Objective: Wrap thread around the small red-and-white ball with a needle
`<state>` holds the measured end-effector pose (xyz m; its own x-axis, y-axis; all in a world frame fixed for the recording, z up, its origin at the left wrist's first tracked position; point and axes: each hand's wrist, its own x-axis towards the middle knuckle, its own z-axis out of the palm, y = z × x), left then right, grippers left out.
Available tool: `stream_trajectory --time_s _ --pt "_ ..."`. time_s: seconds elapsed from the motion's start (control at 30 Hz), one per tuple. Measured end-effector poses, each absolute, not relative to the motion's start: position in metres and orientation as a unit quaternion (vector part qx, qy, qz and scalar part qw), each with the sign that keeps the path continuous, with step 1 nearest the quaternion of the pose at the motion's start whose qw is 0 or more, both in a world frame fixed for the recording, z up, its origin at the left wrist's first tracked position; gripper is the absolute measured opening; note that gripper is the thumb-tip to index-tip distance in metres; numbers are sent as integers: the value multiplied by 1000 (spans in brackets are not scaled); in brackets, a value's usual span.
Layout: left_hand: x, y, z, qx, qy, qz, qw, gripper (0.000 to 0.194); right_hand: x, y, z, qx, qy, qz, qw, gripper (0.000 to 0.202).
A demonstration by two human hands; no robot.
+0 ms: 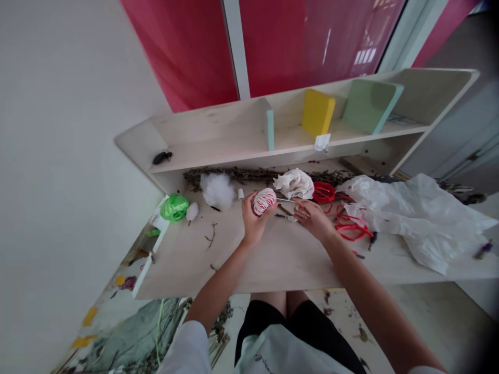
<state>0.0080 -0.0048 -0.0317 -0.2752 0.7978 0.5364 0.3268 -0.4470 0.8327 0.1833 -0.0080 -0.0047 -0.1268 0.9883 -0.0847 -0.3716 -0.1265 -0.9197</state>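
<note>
My left hand (252, 222) is closed around a ball wound with white and red yarn (264, 201), held just above the desk. A thin pale line (286, 200) runs straight from the ball's right side to my right hand (311, 215); I cannot tell if it is a taut strand or a slim rod. The fingertips of that hand are pinched on its end. Just below, between the hands, lie a short brown stick (285, 210) and a small dark tool with a whitish part (290, 218). Crumpled white paper (294, 184) sits right behind my hands.
Red cord (353, 228) and a large clear plastic bag (421, 223) cover the desk's right side. On the left are white stuffing (217, 191), a green bundle (174, 208), a small white ball on a stick (192, 211) and a twig (211, 235). A shelf (218, 150) stands behind.
</note>
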Motion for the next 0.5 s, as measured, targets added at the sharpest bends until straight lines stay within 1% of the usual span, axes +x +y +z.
stream_trajectory --time_s 0.23,0.5 --pt "9 -8 -27 597 491 616 155 62 187 -7 -3 -344 -377 675 532 33" --pt "8 -10 -24 632 481 597 112 64 192 -2 -9 -333 -389 672 536 35"
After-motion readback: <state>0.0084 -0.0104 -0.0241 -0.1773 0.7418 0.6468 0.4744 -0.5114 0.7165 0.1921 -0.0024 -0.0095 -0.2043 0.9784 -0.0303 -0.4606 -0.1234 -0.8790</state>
